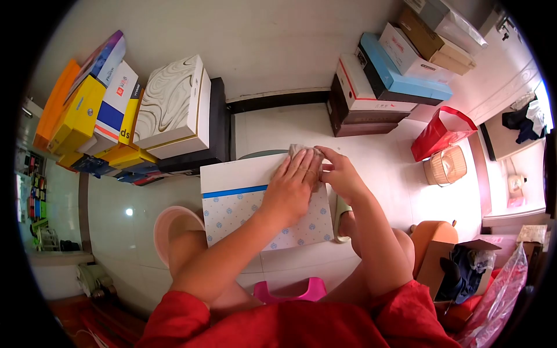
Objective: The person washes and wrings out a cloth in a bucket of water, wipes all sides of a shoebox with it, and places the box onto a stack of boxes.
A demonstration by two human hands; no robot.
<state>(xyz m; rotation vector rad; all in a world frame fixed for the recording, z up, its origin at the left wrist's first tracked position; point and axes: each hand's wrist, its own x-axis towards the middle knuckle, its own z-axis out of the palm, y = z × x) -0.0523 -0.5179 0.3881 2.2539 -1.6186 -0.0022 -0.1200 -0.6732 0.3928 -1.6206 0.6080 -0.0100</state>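
A white box (232, 206) with a blue stripe and pale blue paw prints is sitting in front of the person, between the knees, and a crumpled greyish cloth (301, 147) is lying against its far right corner. The left hand (292, 188) is resting over the cloth, its fingers reaching forward, nearly straight and close together, a ring showing on one of them. Its thumb is hiding from view, so I cannot tell whether the hand is gripping the cloth or only pressing on it. The right hand (343, 177) is bending its fingers just beside the left fingertips, at the cloth's right side — again, I cannot tell whether they are pinching it.

A pale pink bin (163, 229) is standing beside the left leg, while a light green slipper (342, 210) is showing just right of the box. A bright pink plastic stool (316, 288) is peeking out between the thighs. Along the wall at left, a marble-patterned box (168, 98) is resting on a pile beside several yellow boxes (78, 113); at right, a light blue shoebox (400, 81) is lying within another stack. Nearer the right side, a red paper bag (436, 134) is standing behind a woven basket (444, 167), and an open cardboard box (431, 267) is holding dark fabric (457, 275).
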